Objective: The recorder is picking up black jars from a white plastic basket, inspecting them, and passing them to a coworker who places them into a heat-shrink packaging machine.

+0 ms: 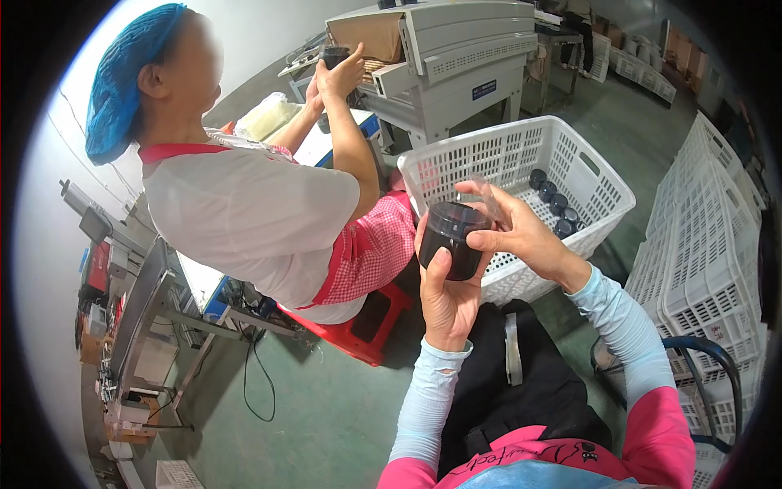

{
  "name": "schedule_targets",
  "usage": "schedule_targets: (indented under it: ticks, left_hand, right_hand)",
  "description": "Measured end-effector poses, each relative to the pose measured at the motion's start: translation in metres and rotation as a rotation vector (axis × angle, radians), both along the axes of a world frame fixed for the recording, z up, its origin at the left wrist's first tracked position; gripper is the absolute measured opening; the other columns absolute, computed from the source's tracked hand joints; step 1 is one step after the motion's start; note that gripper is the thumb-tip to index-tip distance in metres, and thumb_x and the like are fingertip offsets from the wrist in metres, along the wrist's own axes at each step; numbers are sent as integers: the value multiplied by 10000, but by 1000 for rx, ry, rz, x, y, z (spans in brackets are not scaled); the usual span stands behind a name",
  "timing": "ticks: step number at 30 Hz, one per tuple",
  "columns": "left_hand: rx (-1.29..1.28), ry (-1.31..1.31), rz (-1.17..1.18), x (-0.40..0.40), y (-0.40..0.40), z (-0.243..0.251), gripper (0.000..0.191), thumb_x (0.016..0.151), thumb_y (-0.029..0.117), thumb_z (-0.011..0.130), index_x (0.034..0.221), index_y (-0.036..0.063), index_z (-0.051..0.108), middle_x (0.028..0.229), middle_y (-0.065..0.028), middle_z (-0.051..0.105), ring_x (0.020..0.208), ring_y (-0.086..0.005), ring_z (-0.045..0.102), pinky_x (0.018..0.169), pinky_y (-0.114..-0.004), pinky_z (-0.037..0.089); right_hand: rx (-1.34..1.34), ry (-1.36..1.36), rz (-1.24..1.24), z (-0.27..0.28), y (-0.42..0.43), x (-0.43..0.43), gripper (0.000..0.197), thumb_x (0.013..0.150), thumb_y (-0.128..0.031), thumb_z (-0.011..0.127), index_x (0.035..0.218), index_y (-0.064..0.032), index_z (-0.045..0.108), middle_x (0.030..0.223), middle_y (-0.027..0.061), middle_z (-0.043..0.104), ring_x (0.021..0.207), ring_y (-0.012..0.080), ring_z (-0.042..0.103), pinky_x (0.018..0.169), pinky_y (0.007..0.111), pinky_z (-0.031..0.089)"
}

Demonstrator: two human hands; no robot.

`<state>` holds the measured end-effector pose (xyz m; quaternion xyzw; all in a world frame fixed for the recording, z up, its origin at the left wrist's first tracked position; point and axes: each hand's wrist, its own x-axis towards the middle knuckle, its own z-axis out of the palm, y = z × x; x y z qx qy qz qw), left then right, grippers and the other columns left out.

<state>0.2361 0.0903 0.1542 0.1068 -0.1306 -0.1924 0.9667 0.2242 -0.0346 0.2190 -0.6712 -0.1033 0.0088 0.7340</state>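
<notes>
My left hand (449,299) grips a dark jar (449,247) from below, its thumb on the near side. A clear plastic film or sleeve (455,214) surrounds the jar's upper part. At the right of the jar, my right hand (519,235) has its thumb against the upper rim, with a loose strip of clear film (489,198) by its fingers. Both hands are above the near side of a white plastic crate (586,244), where several dark jars (553,202) stand along the right side. A pale strip (513,348) lies on my dark lap.
A co-worker (244,214) in a blue hair cover sits at the left on a red plastic stool (351,342), holding another dark jar (334,56). Behind is a grey machine (464,61). Stacked white crates (702,269) and a blue tubular frame (715,354) stand at the right.
</notes>
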Motion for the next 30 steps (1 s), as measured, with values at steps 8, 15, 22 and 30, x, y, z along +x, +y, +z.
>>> schedule_targets:
  ticks: [8, 15, 22, 30]
  left_hand:
    - [37, 25, 61, -1, -1, 2, 643, 737, 137, 638, 1283, 138, 298, 1191, -89, 424, 1081, -244, 484, 901, -409, 451]
    - [27, 40, 48, 0, 0, -1, 644, 737, 150, 644, 1281, 135, 300, 1189, -87, 428, 1079, -236, 486, 895, -398, 456]
    - [-14, 37, 47, 0, 2, -2, 516, 784, 184, 614, 1214, 22, 378, 1161, -151, 486, 1079, -269, 492, 951, -422, 410]
    - [-232, 138, -172, 6, 8, 3, 490, 809, 319, 585, 1200, 71, 428, 1176, -148, 484, 1078, -278, 493, 932, -434, 428]
  right_hand:
    - [-27, -5, -20, -2, 3, 0, 648, 713, -51, 673, 1266, -37, 336, 1131, 139, 519, 989, 172, 518, 784, 279, 466]
    - [-3, -2, -15, -1, 5, 0, 666, 706, -44, 676, 1270, -33, 323, 1112, 137, 524, 978, 170, 519, 736, 265, 483]
    - [-39, -24, -49, -6, 9, 1, 690, 692, -61, 697, 1270, -22, 321, 1116, 141, 520, 996, 168, 504, 811, 273, 432]
    - [-30, -76, -74, 0, 4, -1, 838, 666, -126, 751, 1331, -44, 249, 1160, 156, 499, 1004, 140, 490, 872, 265, 377]
